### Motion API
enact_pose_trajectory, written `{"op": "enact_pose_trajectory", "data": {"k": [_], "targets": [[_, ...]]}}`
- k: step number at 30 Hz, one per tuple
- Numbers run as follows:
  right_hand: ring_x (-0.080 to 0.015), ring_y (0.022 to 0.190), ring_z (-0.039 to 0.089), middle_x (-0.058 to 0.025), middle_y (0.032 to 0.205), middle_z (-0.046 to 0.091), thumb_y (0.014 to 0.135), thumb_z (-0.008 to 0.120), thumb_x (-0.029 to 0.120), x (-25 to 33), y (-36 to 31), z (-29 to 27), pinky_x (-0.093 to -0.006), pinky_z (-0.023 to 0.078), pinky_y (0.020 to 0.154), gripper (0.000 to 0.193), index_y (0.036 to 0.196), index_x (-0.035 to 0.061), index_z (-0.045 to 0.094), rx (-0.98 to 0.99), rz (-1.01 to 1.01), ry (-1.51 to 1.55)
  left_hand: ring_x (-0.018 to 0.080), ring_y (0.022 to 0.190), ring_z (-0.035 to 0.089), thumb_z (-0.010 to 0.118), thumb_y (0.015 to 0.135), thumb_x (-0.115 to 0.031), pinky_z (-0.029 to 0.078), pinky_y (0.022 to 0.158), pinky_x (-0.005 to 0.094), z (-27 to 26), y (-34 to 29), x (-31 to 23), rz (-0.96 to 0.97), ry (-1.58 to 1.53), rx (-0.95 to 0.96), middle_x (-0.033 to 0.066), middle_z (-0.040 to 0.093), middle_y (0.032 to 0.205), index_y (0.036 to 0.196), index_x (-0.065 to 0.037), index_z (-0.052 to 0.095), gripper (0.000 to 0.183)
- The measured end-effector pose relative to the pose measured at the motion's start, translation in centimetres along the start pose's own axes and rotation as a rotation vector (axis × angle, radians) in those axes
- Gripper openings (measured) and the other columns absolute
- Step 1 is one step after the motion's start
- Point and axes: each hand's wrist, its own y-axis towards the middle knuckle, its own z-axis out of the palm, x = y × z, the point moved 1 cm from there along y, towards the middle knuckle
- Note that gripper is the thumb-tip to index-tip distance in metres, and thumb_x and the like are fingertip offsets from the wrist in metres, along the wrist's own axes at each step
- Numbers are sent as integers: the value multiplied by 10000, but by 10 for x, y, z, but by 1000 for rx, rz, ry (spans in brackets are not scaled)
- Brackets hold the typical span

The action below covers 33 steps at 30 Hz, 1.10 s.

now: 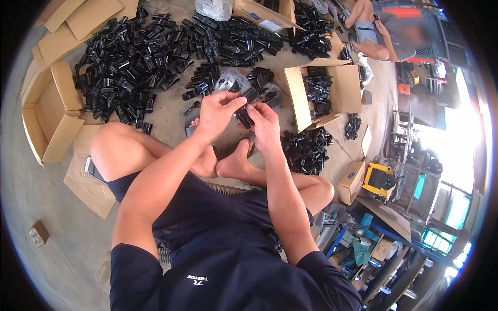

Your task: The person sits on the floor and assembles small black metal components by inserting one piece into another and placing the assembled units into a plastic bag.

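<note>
At frame centre, both hands meet over the crossed legs: the left hand [217,111] pinches one end of a black fitting [244,116] and the right hand [264,122] clamps the other, seemingly pressing two pieces together, though the joint is hidden. The next move likely needs a firm squeeze. Beyond lie a pile [150,57] of fittings at upper left and a half-filled box [324,90] at upper right.

I sit cross-legged, both forearms reaching out from my shoulders and meeting above my bare right foot [236,163]. My left hand [215,111] is raised a little higher, wrist bent, thumb and forefinger pinched toward my right hand. My right hand [264,122] sits just beside it, fingers curled, fingertips [252,110] closing in against those of the left. Both elbows are bent, the left arm crossing over my left knee [111,142].
</note>
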Motion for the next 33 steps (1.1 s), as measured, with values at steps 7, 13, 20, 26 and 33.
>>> {"op": "enact_pose_trajectory", "data": {"k": [7,13,20,26,33], "targets": [[-110,802,657,-44,957,692,1013,617,233,-3,2,2,-305,593,697,240,1082,5,638,13,7,18,103,824,681,791,868,-131,552,762,243,0,-1,0,-4,-9,2,103,760,943,1049,45,740,257],[-109,794,658,-52,971,696,1011,621,217,-6,3,-1,-302,591,694,231,1095,3,637,14,-1,39,94,823,676,789,873,-140,548,761,236,0,-1,0,-16,15,-2,89,761,947,1057,40,741,262],[-115,752,651,-57,926,700,1017,602,221,-10,3,-3,-287,570,678,242,1065,-11,656,-20,-33,-33,87,805,668,780,878,-129,549,747,237,-3,3,8,36,50,4,77,758,927,1044,43,743,242],[-43,662,527,13,822,660,974,673,256,-10,4,-4,-220,417,586,238,1004,21,687,-64,-32,-28,83,818,667,779,881,-112,550,752,232,0,0,2,-14,-14,24,79,754,931,1039,42,740,224],[-102,745,644,-47,903,695,987,651,199,-10,4,-5,-280,567,689,230,1091,-7,646,-51,7,-27,85,818,670,770,889,-104,547,757,226,1,-4,-3,-20,-25,19,74,753,941,1059,41,737,226]]}}
